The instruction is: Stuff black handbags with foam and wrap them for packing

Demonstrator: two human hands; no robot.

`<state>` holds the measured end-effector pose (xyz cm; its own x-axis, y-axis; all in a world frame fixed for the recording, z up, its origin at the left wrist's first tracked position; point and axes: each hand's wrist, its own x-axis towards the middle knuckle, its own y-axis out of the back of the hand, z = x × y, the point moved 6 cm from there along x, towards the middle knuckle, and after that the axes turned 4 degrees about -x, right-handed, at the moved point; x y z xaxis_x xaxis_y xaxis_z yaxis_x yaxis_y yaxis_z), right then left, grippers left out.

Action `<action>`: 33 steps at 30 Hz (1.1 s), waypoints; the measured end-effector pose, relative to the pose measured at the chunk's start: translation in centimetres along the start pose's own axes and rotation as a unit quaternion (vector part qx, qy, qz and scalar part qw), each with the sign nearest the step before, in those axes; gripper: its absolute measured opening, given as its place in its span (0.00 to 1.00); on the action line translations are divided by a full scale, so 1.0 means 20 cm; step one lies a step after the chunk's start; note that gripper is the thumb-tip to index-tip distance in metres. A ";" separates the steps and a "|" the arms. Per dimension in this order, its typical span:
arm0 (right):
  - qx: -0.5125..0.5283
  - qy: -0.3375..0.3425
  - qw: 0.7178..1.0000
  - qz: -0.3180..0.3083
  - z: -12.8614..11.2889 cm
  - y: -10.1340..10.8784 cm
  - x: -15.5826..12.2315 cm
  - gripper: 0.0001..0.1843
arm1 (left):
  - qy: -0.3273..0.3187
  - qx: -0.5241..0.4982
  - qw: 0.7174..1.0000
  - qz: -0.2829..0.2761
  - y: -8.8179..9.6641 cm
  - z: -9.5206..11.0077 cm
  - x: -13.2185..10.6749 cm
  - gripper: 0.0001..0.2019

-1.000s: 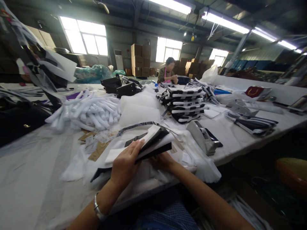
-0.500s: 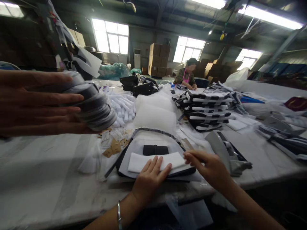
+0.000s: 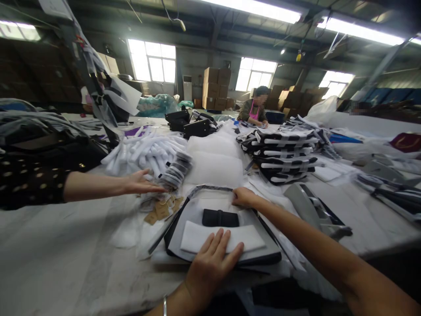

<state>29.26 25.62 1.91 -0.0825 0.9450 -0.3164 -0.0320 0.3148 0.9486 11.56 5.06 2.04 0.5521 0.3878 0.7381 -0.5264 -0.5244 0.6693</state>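
A dark handbag (image 3: 272,256) lies flat in front of me, with a white sheet over its face and a black folded piece (image 3: 220,217) with a narrow band on it. My left hand (image 3: 213,259) rests with fingers spread on a white padding strip (image 3: 194,237) across the bag's lower half. At the top, my right hand (image 3: 244,197) is closed on the right end of the wrapped bag handle (image 3: 210,188). Its fingertips are partly hidden.
From the left, a co-worker's hand (image 3: 141,182) is by a grey-and-black bundle (image 3: 176,171). Beyond are white rolls (image 3: 148,147) and white foam sheets (image 3: 213,162). Brown tags (image 3: 161,210) lie left; stacked bags (image 3: 283,153) and a grey bag (image 3: 309,206) stand right.
My right hand has moved from beside the padding strip up to the handle. My left hand stays on the strip. The co-worker's hand and the bundle have moved away from me, toward the white rolls.
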 end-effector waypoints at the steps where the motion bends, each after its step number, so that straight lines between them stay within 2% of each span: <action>1: 0.010 0.009 1.000 0.002 0.01 0.01 0.00 0.17 | -0.003 0.002 1.000 -0.008 0.00 0.00 0.00 0.19; 6: 0.096 0.051 0.992 0.062 0.03 0.11 -0.02 0.11 | -0.009 0.002 0.999 -0.032 0.00 -0.01 0.01 0.19; 10: 0.206 0.080 0.968 0.122 0.01 0.23 -0.07 0.10 | -0.014 0.005 0.998 -0.056 0.00 -0.01 0.02 0.19; 13: 0.278 0.116 0.942 0.148 -0.03 0.30 -0.18 0.09 | -0.018 0.007 0.997 -0.069 -0.01 -0.01 0.01 0.20; 17: 0.327 0.163 0.912 0.185 -0.06 0.32 -0.43 0.09 | -0.020 0.003 0.997 -0.072 -0.01 -0.01 0.00 0.21; 20: 0.307 0.185 0.902 0.240 -0.06 0.28 -0.65 0.08 | -0.024 -0.001 0.996 -0.080 -0.01 -0.01 0.01 0.21; 24: 0.266 0.224 0.899 0.265 -0.08 0.13 -0.87 0.10 | -0.027 -0.012 0.995 -0.100 0.00 -0.01 0.02 0.22; 28: 0.182 0.290 0.893 0.292 -0.15 -0.02 -1.00 0.16 | -0.023 -0.024 0.994 -0.108 -0.01 -0.02 0.02 0.19; 33: 0.129 0.300 0.880 0.344 -0.19 -0.10 -1.09 0.17 | -0.005 -0.040 0.994 -0.103 0.00 -0.02 0.01 0.21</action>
<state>27.40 4.14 6.97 -0.5074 0.7275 0.4618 0.4520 -0.2316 0.8614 11.38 5.53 2.26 0.6593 0.4725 0.5848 -0.4519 -0.3727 0.8105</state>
